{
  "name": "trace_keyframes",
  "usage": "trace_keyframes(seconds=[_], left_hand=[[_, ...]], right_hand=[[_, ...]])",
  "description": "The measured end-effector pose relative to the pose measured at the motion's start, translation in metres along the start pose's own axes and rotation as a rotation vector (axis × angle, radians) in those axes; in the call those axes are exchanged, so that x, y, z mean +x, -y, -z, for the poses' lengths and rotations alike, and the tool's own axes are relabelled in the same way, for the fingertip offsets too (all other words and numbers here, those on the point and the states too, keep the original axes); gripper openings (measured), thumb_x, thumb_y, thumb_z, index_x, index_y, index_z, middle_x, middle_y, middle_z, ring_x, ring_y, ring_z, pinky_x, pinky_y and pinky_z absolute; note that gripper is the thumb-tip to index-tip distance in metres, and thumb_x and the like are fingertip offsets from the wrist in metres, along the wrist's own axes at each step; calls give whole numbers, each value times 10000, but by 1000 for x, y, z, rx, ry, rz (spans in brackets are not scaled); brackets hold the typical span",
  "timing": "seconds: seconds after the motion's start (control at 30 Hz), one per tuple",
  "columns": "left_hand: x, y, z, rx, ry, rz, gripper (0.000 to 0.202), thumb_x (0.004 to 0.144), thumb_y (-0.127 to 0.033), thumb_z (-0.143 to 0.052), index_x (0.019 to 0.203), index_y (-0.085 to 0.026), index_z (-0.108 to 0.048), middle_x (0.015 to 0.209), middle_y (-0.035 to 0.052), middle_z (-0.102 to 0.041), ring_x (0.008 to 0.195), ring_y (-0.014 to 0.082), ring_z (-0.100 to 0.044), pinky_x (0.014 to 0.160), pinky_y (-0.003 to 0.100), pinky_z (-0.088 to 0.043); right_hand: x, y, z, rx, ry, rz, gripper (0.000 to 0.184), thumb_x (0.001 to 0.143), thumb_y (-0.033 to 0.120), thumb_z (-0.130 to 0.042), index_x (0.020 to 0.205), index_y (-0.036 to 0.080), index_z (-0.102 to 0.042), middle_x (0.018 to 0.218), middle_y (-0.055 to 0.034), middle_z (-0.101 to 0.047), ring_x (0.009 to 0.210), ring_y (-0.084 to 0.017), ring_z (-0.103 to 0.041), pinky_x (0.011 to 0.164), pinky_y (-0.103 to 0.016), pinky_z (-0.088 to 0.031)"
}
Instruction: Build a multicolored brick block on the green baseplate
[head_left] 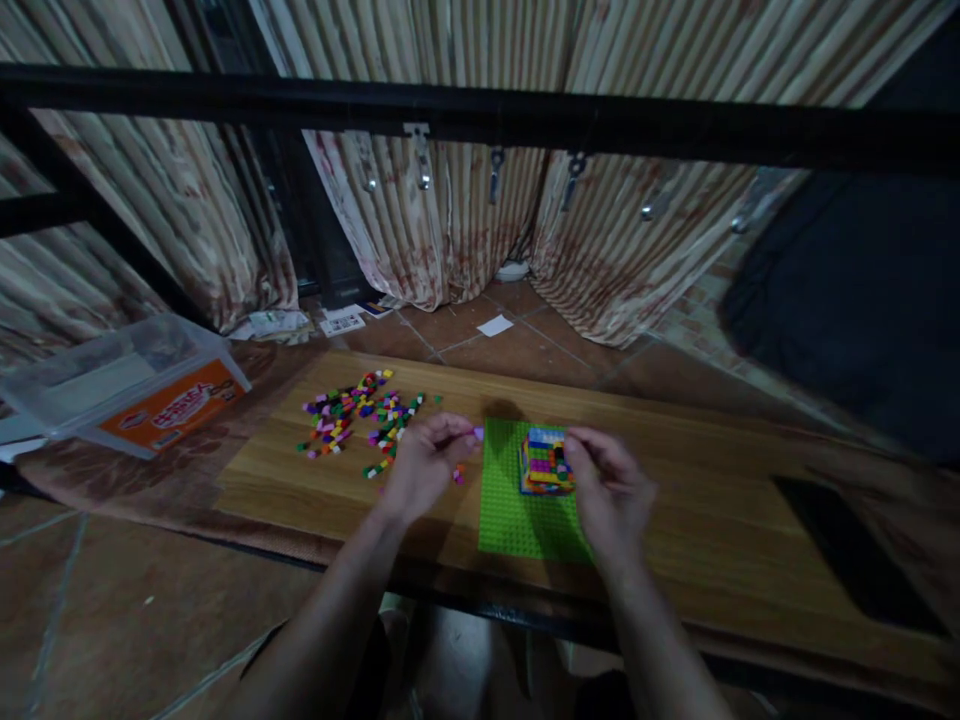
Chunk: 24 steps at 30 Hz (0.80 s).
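1. Bare forearms of mine stretch in from the bottom edge, one each side, over the front of a wooden counter.
2. With my left hand I pinch a small purple brick between the fingertips, just off the upper left edge of a green baseplate.
3. My right hand is at the right side of a brick build, fingers bent in close to its upper right corner; I cannot tell whether they grip anything.
4. The brick build sits on the upper part of the green baseplate: a squarish block in blue, yellow, red, magenta and other colours.
5. Loose bricks lie scattered over the counter to my left, many colours mixed, with a few beside my left hand.
6. Farther left I see a clear plastic box with an orange label; toward the counter's right end lies a flat black object.
7. Beyond the counter, striped curtains hang down to a tiled floor.
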<state>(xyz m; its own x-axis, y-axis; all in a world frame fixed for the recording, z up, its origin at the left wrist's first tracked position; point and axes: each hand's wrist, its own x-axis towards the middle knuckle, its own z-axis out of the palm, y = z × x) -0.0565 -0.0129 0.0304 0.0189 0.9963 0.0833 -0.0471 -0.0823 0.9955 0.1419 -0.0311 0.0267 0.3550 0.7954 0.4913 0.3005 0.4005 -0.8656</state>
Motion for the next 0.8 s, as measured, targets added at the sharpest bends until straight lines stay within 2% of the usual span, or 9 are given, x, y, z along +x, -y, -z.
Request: trace_keyframes(seconds=[0.07, 0.13, 0.27, 0.4, 0.53, 0.67, 0.8], left_hand=[[-4, -6, -16, -149, 71, 31, 184, 712, -255, -724, 830, -143, -637, 797, 20, -692, 726, 133, -651, 735, 268, -523], [-7, -11, -28, -204, 129, 31, 188, 713, -254, -734, 839, -138, -656, 793, 22, -702, 720, 127, -657, 732, 259, -528], [-10, -14, -42, -243, 189, 16, 168, 716, -243, -741, 832, -139, -680, 757, 22, -713, 719, 123, -662, 731, 245, -532], [-9, -13, -48, -271, 192, 70, 196, 674, -254, -773, 796, -129, -685, 714, 21, -708, 655, 122, -654, 690, 251, -535], [-8, -14, -49, -285, 208, 127, 210, 651, -271, -782, 765, -124, -687, 691, 21, -692, 644, 126, -647, 687, 261, -529], [-4, -13, -47, -241, 124, 180, 132, 694, -233, -727, 776, -135, -696, 699, 11, -669, 601, 92, -603, 624, 223, -486], [-1, -9, -42, -209, 10, 227, 105, 727, -193, -659, 804, -147, -714, 744, 13, -652, 621, 85, -580, 617, 220, -472]], right_hand=[[-3, 9, -4, -17, 178, 46, 161, 814, 264, -639, 960, 245, -705, 903, -17, -669, 825, -151, -620, 724, -287, -482], [-3, 15, -7, 1, 292, 68, 232, 814, 261, -646, 1043, 262, -685, 921, -17, -666, 829, -151, -618, 719, -285, -484], [0, 18, -7, 71, 350, 39, 172, 798, 258, -675, 966, 267, -713, 857, -3, -662, 767, -138, -602, 664, -268, -476], [1, 16, -3, 137, 345, -37, 109, 792, 229, -681, 876, 270, -736, 815, 5, -664, 758, -133, -607, 671, -266, -480], [2, 10, 2, 220, 319, -162, 134, 769, 252, -707, 893, 289, -741, 826, 12, -700, 730, -126, -628, 661, -259, -501], [8, 1, 7, 282, 147, -247, 152, 761, 283, -710, 910, 273, -739, 811, 6, -734, 661, -127, -650, 647, -280, -525], [14, -6, 11, 342, 7, -251, 153, 730, 275, -730, 880, 247, -731, 829, -6, -738, 687, -143, -662, 684, -317, -534]])
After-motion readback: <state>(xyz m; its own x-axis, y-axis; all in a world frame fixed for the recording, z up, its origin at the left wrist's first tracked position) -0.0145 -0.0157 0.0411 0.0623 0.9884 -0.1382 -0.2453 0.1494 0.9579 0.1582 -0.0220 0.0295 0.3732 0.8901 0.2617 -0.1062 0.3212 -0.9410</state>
